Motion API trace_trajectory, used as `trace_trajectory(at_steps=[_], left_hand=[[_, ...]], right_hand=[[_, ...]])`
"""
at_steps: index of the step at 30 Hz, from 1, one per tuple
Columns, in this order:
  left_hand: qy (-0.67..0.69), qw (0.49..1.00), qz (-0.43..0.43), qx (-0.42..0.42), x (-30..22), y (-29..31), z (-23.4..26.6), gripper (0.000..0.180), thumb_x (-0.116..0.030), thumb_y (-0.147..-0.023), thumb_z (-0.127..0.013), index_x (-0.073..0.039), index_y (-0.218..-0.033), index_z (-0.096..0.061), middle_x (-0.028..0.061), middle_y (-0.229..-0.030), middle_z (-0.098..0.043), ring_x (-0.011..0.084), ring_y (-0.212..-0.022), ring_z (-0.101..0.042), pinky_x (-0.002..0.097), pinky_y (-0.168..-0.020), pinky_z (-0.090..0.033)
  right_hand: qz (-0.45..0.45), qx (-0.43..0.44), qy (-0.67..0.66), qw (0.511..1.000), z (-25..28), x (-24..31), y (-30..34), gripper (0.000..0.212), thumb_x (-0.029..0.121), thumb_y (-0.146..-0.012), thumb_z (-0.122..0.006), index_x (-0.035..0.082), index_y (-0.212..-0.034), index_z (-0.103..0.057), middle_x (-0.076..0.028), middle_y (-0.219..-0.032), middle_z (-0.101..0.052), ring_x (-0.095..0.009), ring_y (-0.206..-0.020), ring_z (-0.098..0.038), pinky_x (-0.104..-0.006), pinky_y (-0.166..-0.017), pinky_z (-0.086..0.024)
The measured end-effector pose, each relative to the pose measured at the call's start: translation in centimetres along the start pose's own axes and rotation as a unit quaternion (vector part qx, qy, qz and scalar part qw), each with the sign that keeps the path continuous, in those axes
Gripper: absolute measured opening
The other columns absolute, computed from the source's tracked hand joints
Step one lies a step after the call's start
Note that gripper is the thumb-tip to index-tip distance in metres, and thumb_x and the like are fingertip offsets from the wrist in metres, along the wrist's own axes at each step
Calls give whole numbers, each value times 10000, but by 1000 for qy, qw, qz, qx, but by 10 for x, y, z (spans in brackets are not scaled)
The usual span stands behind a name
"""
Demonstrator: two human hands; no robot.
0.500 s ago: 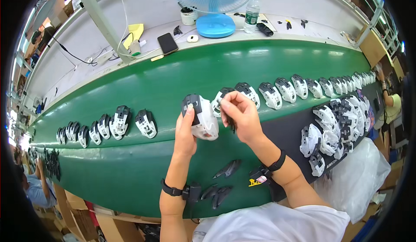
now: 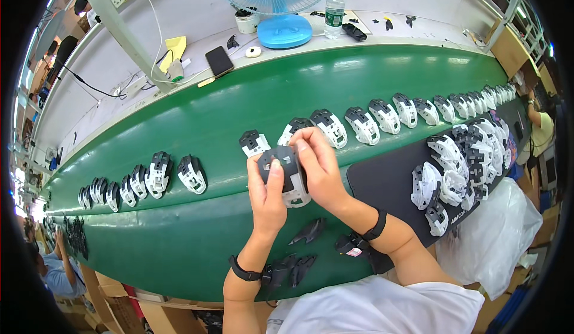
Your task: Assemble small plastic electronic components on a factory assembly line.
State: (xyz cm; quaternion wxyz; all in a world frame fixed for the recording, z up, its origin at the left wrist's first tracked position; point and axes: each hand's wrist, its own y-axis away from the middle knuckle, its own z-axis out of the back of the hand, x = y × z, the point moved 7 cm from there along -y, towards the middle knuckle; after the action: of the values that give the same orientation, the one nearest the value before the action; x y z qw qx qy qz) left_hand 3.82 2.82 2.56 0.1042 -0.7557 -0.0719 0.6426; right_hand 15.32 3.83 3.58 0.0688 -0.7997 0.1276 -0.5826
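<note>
A white computer mouse shell with a black top (image 2: 293, 181) is held in front of me, above the green belt (image 2: 197, 232). My left hand (image 2: 268, 199) grips it from the left, thumb on the black top. My right hand (image 2: 320, 169) is closed against its right side; a dark edge shows by the fingers, and most of what they pinch is hidden. Below lie a loose curved black piece (image 2: 308, 231) and more like it near my left wrist. Just beyond my hands, another mouse shell (image 2: 255, 143) sits at the left end of a row of similar shells (image 2: 329, 127).
More shells (image 2: 191, 174) stand in a line on the left. At right, a pile of shells (image 2: 451, 166) covers a black mat (image 2: 373, 184), beside a plastic bag (image 2: 496, 238). Behind the belt are a blue fan (image 2: 286, 32), bottle (image 2: 334, 11) and phone (image 2: 219, 62). People work at both ends.
My right hand, which held a dark piece apart from the shell, has come against the shell's right side. The shell has tilted and moved slightly right. The view has shifted.
</note>
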Motion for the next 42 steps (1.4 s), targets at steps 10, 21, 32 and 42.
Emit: trace_trajectory(at_steps=[10,21,32,42], left_hand=[[-208,975,-79,-26,-21,7,15,316,-265,-937,-435,29,-1052,-448,191,-792,-559,260,-700,-573,365,-625,-441],[-43,997,-65,26,-23,19,-7,242,-213,-954,-426,26,-993,-412,143,-711,-565,211,-612,-583,326,-561,-440],[-46,995,-79,45,-29,26,-18,254,-203,-955,-416,26,-1040,-347,150,-710,-554,246,-601,-560,336,-553,-424],[-46,991,-97,86,-34,21,-28,256,-213,-958,-407,22,-1047,-357,155,-705,-536,264,-616,-551,344,-569,-408]], right_hand=[[285,45,411,865,-6,-6,26,307,69,-905,-476,-102,-1158,-504,-225,-1127,-570,-358,-1025,-558,-409,-902,-433],[24,47,37,998,4,-7,18,396,328,-950,-291,76,-670,-413,11,-623,-425,-78,-574,-375,-247,-526,-305],[-55,70,-18,996,18,-14,20,390,286,-948,-271,35,-779,-517,-11,-697,-502,-102,-637,-447,-258,-574,-371],[-102,16,-74,992,30,-17,22,372,372,-939,-318,71,-836,-512,-5,-763,-522,-99,-698,-515,-262,-621,-428]])
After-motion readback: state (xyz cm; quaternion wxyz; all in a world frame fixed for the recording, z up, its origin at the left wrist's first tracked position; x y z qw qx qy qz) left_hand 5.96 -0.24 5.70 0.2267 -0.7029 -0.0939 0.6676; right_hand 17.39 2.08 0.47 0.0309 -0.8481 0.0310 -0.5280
